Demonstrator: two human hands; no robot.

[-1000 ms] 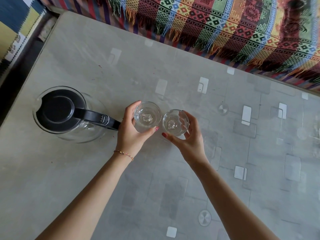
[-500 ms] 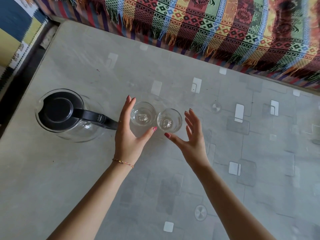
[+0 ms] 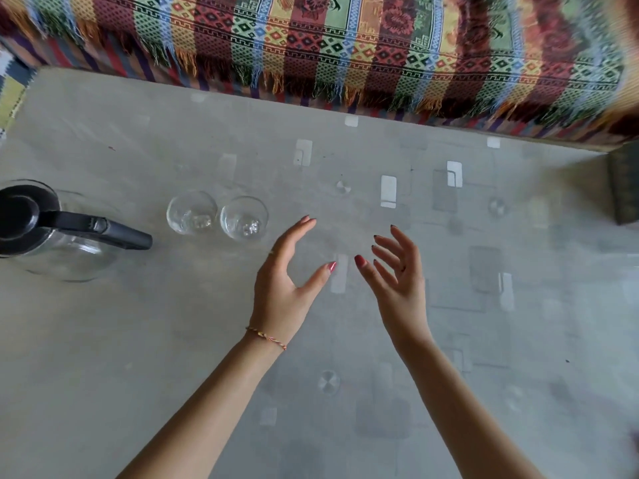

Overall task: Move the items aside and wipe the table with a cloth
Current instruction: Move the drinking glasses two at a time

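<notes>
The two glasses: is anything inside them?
Both the left glass and the right glass look empty, showing only bright glints at their bases. A thin film of clear liquid cannot be ruled out.

Bare forearms, braided bracelet [image 3: 266,337], red-painted nails, thin rings

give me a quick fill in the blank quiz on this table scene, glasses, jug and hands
1. The number of small clear glasses on the table is ____.
2. The left glass and the right glass stand between the left hand and the glass ____ with the black handle.
3. The left hand and the right hand both hold ____.
4. The bracelet is on the ____ wrist.

Missing words: two; jug; nothing; left
</notes>
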